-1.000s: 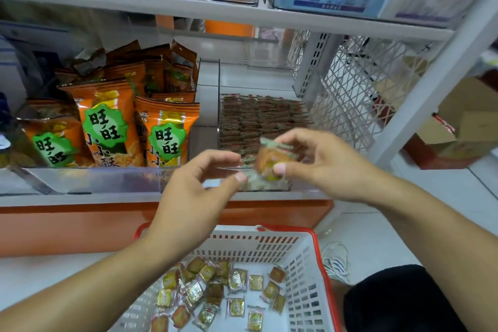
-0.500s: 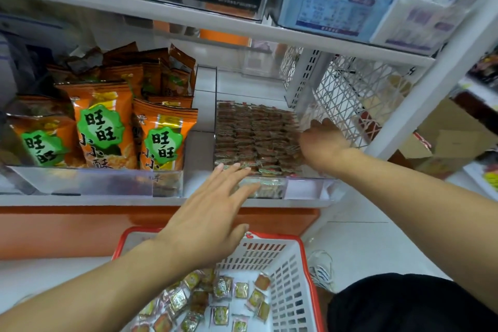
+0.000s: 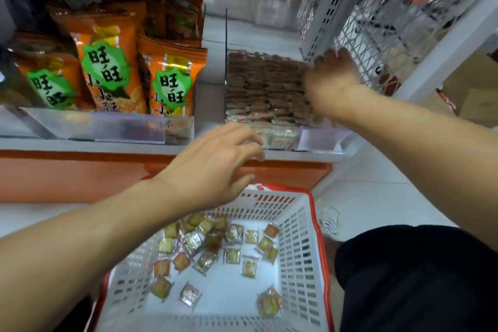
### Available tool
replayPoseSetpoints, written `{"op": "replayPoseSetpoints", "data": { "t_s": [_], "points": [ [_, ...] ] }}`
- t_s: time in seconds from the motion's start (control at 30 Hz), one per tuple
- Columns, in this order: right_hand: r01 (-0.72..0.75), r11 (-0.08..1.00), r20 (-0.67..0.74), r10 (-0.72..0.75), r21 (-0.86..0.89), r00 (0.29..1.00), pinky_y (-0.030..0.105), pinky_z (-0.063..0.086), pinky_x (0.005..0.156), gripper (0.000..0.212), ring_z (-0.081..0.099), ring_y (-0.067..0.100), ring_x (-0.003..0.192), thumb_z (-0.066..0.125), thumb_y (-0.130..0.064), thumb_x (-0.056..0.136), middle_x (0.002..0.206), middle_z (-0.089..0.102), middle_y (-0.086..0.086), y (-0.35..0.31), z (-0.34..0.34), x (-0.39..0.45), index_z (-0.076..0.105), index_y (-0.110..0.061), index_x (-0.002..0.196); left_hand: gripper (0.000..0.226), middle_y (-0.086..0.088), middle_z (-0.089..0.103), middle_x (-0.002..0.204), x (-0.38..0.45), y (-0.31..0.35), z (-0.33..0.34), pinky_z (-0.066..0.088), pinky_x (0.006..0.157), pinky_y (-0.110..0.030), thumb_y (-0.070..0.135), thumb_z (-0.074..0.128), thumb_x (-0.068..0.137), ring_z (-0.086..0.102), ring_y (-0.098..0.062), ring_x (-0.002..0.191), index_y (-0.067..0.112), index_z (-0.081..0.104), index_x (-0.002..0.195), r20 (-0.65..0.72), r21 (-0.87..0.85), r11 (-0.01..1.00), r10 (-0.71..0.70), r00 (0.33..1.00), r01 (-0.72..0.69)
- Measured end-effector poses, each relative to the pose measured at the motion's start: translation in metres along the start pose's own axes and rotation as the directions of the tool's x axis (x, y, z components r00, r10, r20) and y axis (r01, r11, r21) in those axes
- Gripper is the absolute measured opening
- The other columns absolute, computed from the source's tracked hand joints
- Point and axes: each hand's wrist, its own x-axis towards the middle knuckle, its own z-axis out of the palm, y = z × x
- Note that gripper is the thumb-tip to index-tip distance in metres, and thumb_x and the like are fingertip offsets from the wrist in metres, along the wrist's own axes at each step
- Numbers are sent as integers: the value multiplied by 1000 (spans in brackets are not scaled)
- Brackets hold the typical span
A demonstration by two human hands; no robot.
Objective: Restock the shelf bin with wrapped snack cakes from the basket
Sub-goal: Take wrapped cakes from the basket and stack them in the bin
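Note:
The clear shelf bin holds tight rows of wrapped snack cakes. My right hand reaches deep into the bin's right rear, palm down on the stacked cakes. It is blurred and its underside is hidden, so any cake beneath it is out of sight. My left hand hovers with relaxed, spread fingers and holds nothing. It is in front of the shelf edge, above the far rim of the white basket. The basket has a red rim, and several loose wrapped cakes lie on its floor.
Orange snack bags stand in the compartment left of the bin, behind a clear divider. A white perforated upright and wire mesh close the bin's right side. Cardboard boxes sit at the far right. My dark-clothed knee is beside the basket.
My right hand carried a wrapped cake from in front of the bin to its right rear. My left hand let go of that cake and sank toward the basket.

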Motion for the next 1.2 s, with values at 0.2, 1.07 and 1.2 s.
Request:
{"op": "replayPoseSetpoints", "data": {
  "t_s": [0.2, 1.07, 1.2],
  "points": [
    [375, 710, -127, -377, 596, 917, 36, 59, 67, 18, 68, 30, 69, 64, -26, 79, 77, 68, 6, -75, -43, -48, 70, -13, 90, 21, 8, 67, 110, -37, -29, 54, 47, 74, -30, 38, 68, 88, 60, -16, 92, 33, 62, 108, 628, 124, 926, -351, 695, 356],
    [76, 534, 265, -533, 842, 803, 47, 54, 80, 88, 43, 37, 127, 83, -35, 75, 145, 31, 9, -403, 224, -134, 30, -23, 144, 67, -15, 21, 151, -156, -75, 324, 52, 98, -49, -2, 54, 92, 47, -42, 129, 23, 32, 150, 632, 227, 724, -618, 467, 651],
    [-144, 467, 375, -449, 872, 811, 43, 50, 72, 66, 55, 37, 106, 72, -23, 82, 131, 38, 11, -410, 224, -145, 33, -22, 135, 53, -13, 31, 138, -152, -73, 325, 56, 87, -47, -4, 51, 94, 64, -37, 104, 22, 45, 140, 616, 218, 682, -651, 444, 698]
  ]
}}
